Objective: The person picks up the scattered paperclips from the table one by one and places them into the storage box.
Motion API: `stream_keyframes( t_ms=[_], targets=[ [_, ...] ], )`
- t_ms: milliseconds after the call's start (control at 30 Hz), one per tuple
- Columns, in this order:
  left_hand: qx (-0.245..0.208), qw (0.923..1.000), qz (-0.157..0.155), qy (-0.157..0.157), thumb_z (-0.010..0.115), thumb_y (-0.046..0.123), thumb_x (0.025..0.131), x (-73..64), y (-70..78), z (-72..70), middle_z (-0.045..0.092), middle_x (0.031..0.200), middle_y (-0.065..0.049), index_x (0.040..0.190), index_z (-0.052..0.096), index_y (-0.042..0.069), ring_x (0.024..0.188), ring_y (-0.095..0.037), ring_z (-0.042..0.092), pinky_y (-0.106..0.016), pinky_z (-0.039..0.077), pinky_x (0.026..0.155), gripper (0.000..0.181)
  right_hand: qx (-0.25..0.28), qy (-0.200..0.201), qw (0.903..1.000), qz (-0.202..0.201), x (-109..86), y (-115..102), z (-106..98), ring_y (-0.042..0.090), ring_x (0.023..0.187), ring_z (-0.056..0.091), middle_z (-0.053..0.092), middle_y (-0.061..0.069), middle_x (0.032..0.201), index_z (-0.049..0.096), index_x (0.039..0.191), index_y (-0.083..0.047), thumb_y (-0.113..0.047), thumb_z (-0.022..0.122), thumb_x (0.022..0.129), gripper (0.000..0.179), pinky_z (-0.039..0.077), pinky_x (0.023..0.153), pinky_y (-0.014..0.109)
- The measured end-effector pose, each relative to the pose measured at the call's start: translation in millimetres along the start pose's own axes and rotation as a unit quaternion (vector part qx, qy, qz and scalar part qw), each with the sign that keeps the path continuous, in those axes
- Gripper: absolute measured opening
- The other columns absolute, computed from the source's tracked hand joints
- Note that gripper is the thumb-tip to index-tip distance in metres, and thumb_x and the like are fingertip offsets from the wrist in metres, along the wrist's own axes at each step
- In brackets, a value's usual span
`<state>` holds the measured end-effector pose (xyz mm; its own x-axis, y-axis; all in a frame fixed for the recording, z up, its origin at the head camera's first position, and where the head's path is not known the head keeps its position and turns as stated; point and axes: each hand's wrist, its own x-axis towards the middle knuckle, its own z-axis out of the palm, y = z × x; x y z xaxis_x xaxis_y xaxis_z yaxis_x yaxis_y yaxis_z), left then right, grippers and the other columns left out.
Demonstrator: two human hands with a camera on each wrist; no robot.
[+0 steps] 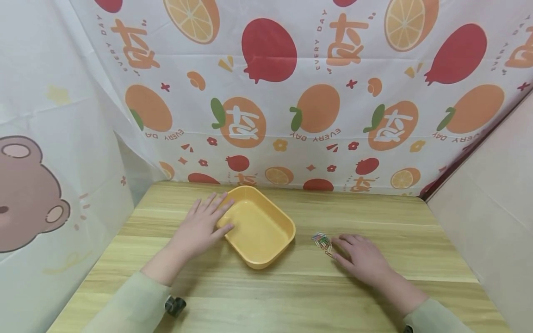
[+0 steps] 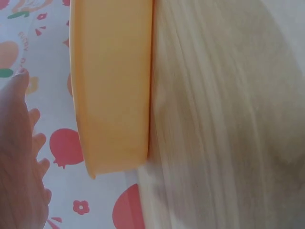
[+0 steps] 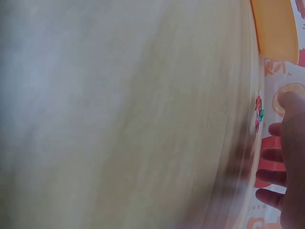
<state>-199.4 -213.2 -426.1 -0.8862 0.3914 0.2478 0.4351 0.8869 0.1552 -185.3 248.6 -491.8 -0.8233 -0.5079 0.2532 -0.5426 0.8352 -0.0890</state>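
Note:
A shallow yellow tray with rounded corners lies on the wooden table, its inside bare. My left hand is spread at the tray's left rim, fingers fairly straight; whether it touches the rim I cannot tell. In the left wrist view the tray shows its side, with the left hand beside it. A small heap of coloured paper clips lies to the right of the tray. Close by on its right is my right hand, fingers loosely bent, holding nothing visible. The right wrist view shows the clips near the right hand.
The wooden table reaches back to a fruit-printed cloth. A white cloth with a bear print hangs on the left, and a pale panel stands on the right. A small black object is by the left sleeve.

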Motion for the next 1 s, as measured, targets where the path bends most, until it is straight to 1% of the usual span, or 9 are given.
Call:
stream_keyframes(
  t_ms=[167, 300, 433, 567, 733, 1000],
  targets=[
    [-0.002, 1.0, -0.007, -0.003, 0.051, 0.053, 0.099, 6.2, -5.2, 1.4, 0.021, 0.164, -0.006, 0.157, 0.031, 0.022, 0.15, -0.036, 0.013, -0.058, 0.003, 0.12, 0.069, 0.004, -0.007, 0.9998, 0.017, 1.9, 0, 3, 0.032, 0.118, 0.058, 0.065, 0.01, 0.126, 0.066, 0.131, -0.015, -0.043, 0.063, 0.096, 0.045, 0.045, 0.101, 0.055],
    [-0.002, 1.0, -0.008, -0.004, 0.049, 0.053, 0.1, 11.2, -8.6, 1.7, 0.02, 0.164, -0.006, 0.158, 0.03, 0.021, 0.151, -0.036, 0.012, -0.059, 0.003, 0.12, 0.069, 0.003, -0.007, 0.9995, 0.029, 3.7, 0, 5, 0.032, 0.116, 0.059, 0.066, 0.011, 0.124, 0.067, 0.129, -0.014, -0.041, 0.063, 0.096, 0.043, 0.046, 0.1, 0.055],
    [-0.002, 0.9999, -0.009, -0.008, 0.049, 0.053, 0.1, 16.6, -12.4, 2.8, 0.019, 0.165, -0.006, 0.158, 0.03, 0.021, 0.151, -0.036, 0.012, -0.06, 0.005, 0.119, 0.069, -0.003, -0.003, 0.9996, 0.029, 5.6, 0, 7, 0.031, 0.114, 0.06, 0.067, 0.011, 0.122, 0.069, 0.127, -0.013, -0.039, 0.064, 0.096, 0.041, 0.048, 0.098, 0.054],
    [0.001, 0.9999, -0.014, -0.01, 0.046, 0.055, 0.101, 22.3, -17.0, 4.1, 0.02, 0.165, -0.006, 0.157, 0.031, 0.022, 0.15, -0.037, 0.014, -0.062, 0.008, 0.118, 0.068, -0.006, -0.006, 0.9996, 0.027, 7.7, 0, 8, 0.03, 0.113, 0.061, 0.067, 0.01, 0.12, 0.069, 0.126, -0.011, -0.038, 0.064, 0.096, 0.04, 0.049, 0.098, 0.052],
    [0.004, 0.9996, -0.022, -0.018, 0.042, 0.059, 0.1, 29.6, -24.1, 6.5, 0.019, 0.165, -0.006, 0.157, 0.03, 0.022, 0.15, -0.038, 0.015, -0.063, 0.006, 0.118, 0.069, -0.001, -0.014, 0.9993, 0.035, 9.1, -1, 9, 0.03, 0.113, 0.061, 0.067, 0.01, 0.12, 0.069, 0.126, -0.011, -0.037, 0.064, 0.096, 0.04, 0.049, 0.097, 0.054],
    [-0.003, 0.9985, -0.036, -0.04, 0.04, 0.06, 0.1, 38.4, -32.9, 10.0, 0.016, 0.165, -0.005, 0.159, 0.026, 0.024, 0.15, -0.037, 0.012, -0.062, 0.003, 0.119, 0.07, 0.007, -0.023, 0.9988, 0.043, 11.6, -1, 8, 0.03, 0.113, 0.06, 0.066, 0.009, 0.119, 0.068, 0.127, -0.011, -0.035, 0.065, 0.096, 0.04, 0.049, 0.096, 0.053]
  ],
)
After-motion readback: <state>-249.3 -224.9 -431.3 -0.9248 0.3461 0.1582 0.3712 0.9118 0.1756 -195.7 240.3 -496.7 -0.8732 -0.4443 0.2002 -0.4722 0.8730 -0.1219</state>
